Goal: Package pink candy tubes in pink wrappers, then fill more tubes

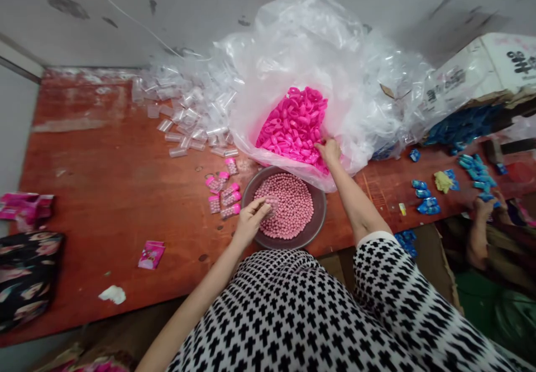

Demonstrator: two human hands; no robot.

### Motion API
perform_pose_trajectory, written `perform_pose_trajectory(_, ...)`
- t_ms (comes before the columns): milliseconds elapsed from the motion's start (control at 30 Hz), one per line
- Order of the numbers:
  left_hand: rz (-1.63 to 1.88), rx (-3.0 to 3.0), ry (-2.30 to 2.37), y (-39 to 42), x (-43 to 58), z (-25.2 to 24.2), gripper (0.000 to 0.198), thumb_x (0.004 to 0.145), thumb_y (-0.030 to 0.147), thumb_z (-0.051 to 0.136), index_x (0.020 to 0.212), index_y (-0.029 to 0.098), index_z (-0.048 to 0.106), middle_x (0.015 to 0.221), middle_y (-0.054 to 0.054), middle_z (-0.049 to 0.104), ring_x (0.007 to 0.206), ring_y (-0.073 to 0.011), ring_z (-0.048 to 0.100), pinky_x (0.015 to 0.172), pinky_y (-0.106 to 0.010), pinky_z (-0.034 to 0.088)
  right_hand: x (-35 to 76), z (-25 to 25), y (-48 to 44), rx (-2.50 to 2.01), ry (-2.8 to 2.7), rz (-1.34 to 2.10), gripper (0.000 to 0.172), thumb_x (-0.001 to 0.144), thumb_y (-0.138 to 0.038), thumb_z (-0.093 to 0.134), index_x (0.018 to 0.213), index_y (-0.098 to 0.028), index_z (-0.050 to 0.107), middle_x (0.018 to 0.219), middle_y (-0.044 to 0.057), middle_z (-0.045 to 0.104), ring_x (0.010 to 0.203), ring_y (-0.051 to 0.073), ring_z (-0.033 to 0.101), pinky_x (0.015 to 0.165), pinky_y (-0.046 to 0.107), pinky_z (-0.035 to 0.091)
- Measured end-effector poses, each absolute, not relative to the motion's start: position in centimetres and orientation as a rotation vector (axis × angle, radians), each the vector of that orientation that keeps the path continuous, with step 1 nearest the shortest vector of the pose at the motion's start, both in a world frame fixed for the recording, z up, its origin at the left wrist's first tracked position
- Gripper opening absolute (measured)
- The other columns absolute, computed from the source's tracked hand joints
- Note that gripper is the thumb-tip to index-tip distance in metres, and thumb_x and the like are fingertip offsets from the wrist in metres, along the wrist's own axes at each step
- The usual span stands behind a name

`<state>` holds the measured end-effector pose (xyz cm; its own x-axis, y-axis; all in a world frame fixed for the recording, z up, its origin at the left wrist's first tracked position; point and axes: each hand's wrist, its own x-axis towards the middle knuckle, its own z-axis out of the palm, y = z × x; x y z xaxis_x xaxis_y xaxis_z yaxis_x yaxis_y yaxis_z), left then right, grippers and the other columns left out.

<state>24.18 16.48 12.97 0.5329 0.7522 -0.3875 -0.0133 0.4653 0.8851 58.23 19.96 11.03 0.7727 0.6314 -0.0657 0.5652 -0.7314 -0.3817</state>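
Fingers (258,204) of the left hand (250,221) are drawn close together around a small, clear plastic tube (272,206), gripping it over the left part of a round, dark grey-brown bowl (321,215) filled with small round pink beads (293,201). See-through and short, the held tube looks pinkish, but whether that colour is beads inside it or those behind it, I cannot tell. It projects from the fingertips toward the bowl's middle; its long axis and the direction of its mouth are too blurred to make out.

At the opening of a large, translucent white plastic bag (352,90), the right hand (330,151) reaches with its fingertips to a heap of glossy bright-pink plastic pieces (293,123); whether they pinch one, I cannot tell.

Just left of the bowl, on the red-brown wooden table (104,182), lie bead-filled clear tubes with bright-pink caps (230,211). Their long axes vary: the nearest one lies roughly crosswise, its cap toward the bowl, while another beside it has its cap toward the wall (125,20).
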Motion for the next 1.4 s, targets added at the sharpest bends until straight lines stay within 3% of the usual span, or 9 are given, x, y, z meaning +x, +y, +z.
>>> perform_pose_trajectory(233, 0.607, 0.859, 0.780, 17.4, 26.2, 14.5, 0.037, 0.070, 0.040, 0.071, 0.100, 0.018, 0.067, 0.101, -0.007, 0.071, 0.087, -0.0199, 0.067, 0.079, -0.035, 0.057, 54.1, 15.1, 16.1, -2.283, -1.103, 0.343, 0.031, 0.069, -0.046, 0.067, 0.076, -0.016, 0.059, 0.071, 0.003, 0.063, 0.067, 0.017, 0.056, 0.066, 0.029, 0.043)
perform_pose_trajectory(333, 0.642, 0.838, 0.728, 17.5, 27.9, 14.9, 0.040, 0.069, 0.041, 0.072, 0.101, 0.018, 0.067, 0.100, -0.007, 0.070, 0.084, -0.0191, 0.067, 0.078, -0.036, 0.057, 49.5, 17.0, 14.0, -2.092, -1.405, 0.514, 0.030, 0.070, -0.045, 0.069, 0.078, -0.019, 0.058, 0.068, 0.002, 0.062, 0.063, 0.016, 0.055, 0.063, 0.028, 0.043)
perform_pose_trajectory(467, 0.628, 0.830, 0.720, 17.1, 28.6, 14.9, 0.047, 0.068, 0.047, 0.071, 0.103, 0.016, 0.065, 0.094, -0.007, 0.070, 0.074, -0.0176, 0.067, 0.071, -0.037, 0.059, 45.2, 18.3, 11.9, -1.726, -1.486, 0.856, 0.025, 0.075, -0.042, 0.066, 0.086, -0.020, 0.061, 0.078, 0.002, 0.065, 0.069, 0.016, 0.059, 0.066, 0.030, 0.048)
perform_pose_trajectory(667, 0.707, 0.992, 0.704, 15.9, 27.3, 16.1, 0.036, 0.074, 0.043, 0.067, 0.099, 0.017, 0.067, 0.104, -0.008, 0.068, 0.089, -0.0205, 0.065, 0.077, -0.035, 0.057, 44.6, 18.8, 10.2, -1.392, -1.159, 1.298, 0.029, 0.073, -0.041, 0.070, 0.091, -0.021, 0.061, 0.080, 0.000, 0.067, 0.071, 0.015, 0.063, 0.069, 0.032, 0.054)
perform_pose_trajectory(833, 0.729, 1.133, 0.707, 15.6, 27.0, 16.2, 0.037, 0.078, 0.042, 0.062, 0.105, 0.017, 0.067, 0.100, -0.008, 0.071, 0.090, -0.0221, 0.066, 0.081, -0.038, 0.055, 44.7, 19.8, 10.1, -1.506, -1.152, 1.047, 0.035, 0.073, -0.042, 0.069, 0.101, -0.023, 0.060, 0.087, 0.002, 0.067, 0.077, 0.016, 0.063, 0.070, 0.032, 0.053)
perform_pose_trajectory(1033, 0.814, 1.481, 0.765, 16.0, 26.5, 15.2, 0.031, 0.080, 0.038, 0.061, 0.103, 0.019, 0.069, 0.106, -0.008, 0.070, 0.097, -0.0220, 0.065, 0.090, -0.037, 0.049, 43.6, 22.6, 10.6, -1.583, -1.776, 0.614, 0.022, 0.085, -0.034, 0.055, 0.102, -0.022, 0.064, 0.095, 0.006, 0.066, 0.086, 0.019, 0.061, 0.081, 0.035, 0.048)
perform_pose_trajectory(1267, 0.921, 1.729, 0.710, 16.2, 25.8, 14.8, 0.026, 0.084, 0.033, 0.057, 0.100, 0.017, 0.070, 0.096, -0.008, 0.072, 0.088, -0.0175, 0.066, 0.082, -0.029, 0.050, 42.7, 22.1, 10.6, -1.684, -2.039, 0.487, 0.019, 0.089, -0.032, 0.048, 0.091, -0.018, 0.060, 0.079, 0.007, 0.060, 0.072, 0.018, 0.057, 0.065, 0.029, 0.045)
perform_pose_trajectory(1400, 0.896, 1.858, 0.615, 16.6, 25.5, 14.9, 0.023, 0.086, 0.031, 0.055, 0.094, 0.016, 0.070, 0.087, -0.008, 0.071, 0.081, -0.0161, 0.065, 0.076, -0.027, 0.049, 42.6, 21.4, 10.2, -1.634, -2.161, 0.408, 0.017, 0.091, -0.028, 0.044, 0.090, -0.016, 0.056, 0.075, 0.007, 0.057, 0.070, 0.018, 0.055, 0.063, 0.029, 0.044)
